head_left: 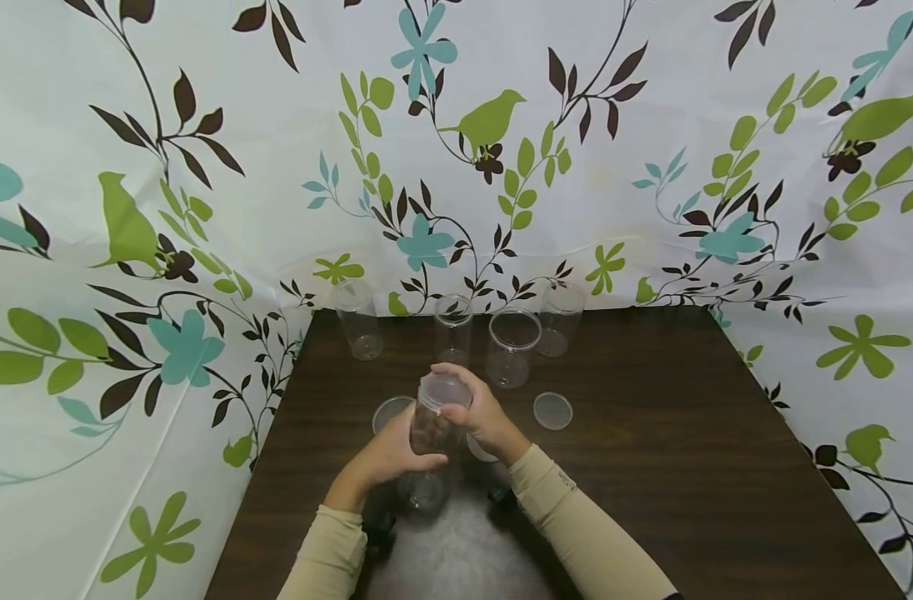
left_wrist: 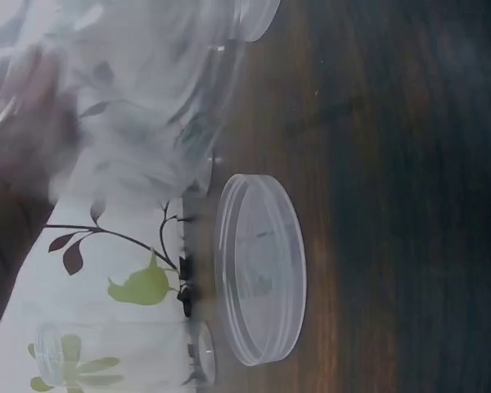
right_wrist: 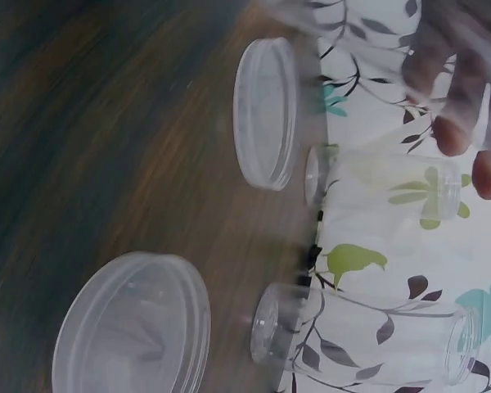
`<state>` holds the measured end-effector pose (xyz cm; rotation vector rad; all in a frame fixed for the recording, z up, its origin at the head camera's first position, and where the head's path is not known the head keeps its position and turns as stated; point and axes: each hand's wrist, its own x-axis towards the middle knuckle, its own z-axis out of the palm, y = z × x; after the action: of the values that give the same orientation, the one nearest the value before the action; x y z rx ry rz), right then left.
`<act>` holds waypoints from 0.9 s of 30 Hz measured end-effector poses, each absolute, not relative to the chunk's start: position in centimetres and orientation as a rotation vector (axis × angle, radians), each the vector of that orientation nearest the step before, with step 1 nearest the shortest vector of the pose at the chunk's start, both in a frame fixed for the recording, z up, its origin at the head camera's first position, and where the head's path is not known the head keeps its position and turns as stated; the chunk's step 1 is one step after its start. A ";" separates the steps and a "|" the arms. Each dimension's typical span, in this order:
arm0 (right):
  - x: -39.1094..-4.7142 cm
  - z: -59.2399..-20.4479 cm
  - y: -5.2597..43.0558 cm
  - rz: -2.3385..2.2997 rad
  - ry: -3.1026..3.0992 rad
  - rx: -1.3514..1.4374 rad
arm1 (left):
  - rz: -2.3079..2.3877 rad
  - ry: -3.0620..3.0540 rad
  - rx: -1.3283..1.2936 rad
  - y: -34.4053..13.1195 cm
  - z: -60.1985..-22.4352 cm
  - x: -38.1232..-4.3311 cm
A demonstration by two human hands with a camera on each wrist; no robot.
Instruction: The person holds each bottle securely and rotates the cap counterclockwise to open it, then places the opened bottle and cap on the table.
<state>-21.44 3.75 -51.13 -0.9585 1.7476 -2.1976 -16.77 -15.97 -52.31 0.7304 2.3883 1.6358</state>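
Head view: my L hand [head_left: 391, 452] gripped the held jar [head_left: 431, 432] round its body, above the near tbl. [head_left: 666, 433]; my R hand [head_left: 488, 413] grasped its lid [head_left: 446, 390]. Full seating: couldn't tell. L wrist view: held jar blurred; one loose lid [left_wrist: 262, 270] lay flat. R wrist view: 2 loose lids, 2 rear jars [right_wrist: 376, 336]. Est. status: 1 jar nearly done, 4 rear jars apparently uncapped, i.e. left.
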 end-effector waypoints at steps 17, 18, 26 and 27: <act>-20.3 -50.9 3.2 -2.333 1.599 -0.727 | 1.586 2.608 0.536 -15.7 -52.5 -16.6; -20.4 -50.8 3.3 -2.314 1.575 -0.752 | 1.642 2.501 0.581 -15.8 -52.5 -16.5; -21.6 -50.8 4.6 -2.144 1.196 -1.005 | 1.819 1.837 0.869 -16.1 -52.2 -16.4; -21.7 -50.9 4.6 -2.148 1.191 -1.005 | 1.820 1.852 0.854 -16.1 -52.2 -16.4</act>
<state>-21.73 4.63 -50.90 -1.0053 1.1914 -2.1482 -16.40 -16.11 -52.19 0.8542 1.8523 1.8199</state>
